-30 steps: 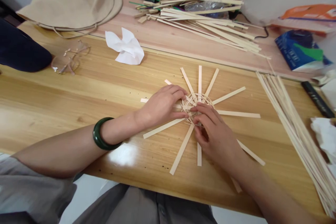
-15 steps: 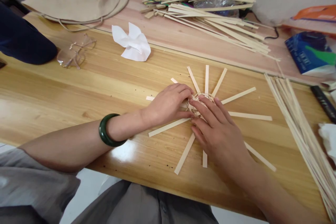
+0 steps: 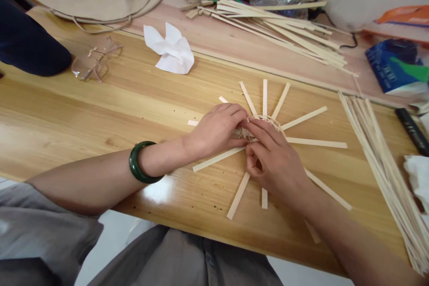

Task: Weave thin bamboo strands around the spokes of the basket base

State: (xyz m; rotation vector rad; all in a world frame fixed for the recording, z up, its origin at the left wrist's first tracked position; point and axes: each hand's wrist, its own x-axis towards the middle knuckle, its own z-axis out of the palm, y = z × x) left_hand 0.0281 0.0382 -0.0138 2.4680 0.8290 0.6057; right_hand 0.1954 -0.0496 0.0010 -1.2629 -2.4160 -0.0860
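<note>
Fingers (image 3: pixel 256 136) of the right hand (image 3: pixel 276 167) curl closed around the near edge of a small woven base (image 3: pixel 264 118), gripping it, while the left hand (image 3: pixel 216 133), a green bangle (image 3: pixel 138 161) on its wrist, closes over the base's left side. The base lies flat on the wooden table (image 3: pixel 73 134), right of centre, with bamboo spokes (image 3: pixel 303 118) radiating from it on all sides, some passing under the hands. Farther out, a bundle of strips (image 3: pixel 382 170) lies right, a heaped pile (image 3: pixel 281 31) sits far on a pinkish board (image 3: pixel 234 40), and crumpled tissue (image 3: pixel 170 51) and glasses (image 3: pixel 92 63) lie far left.
</note>
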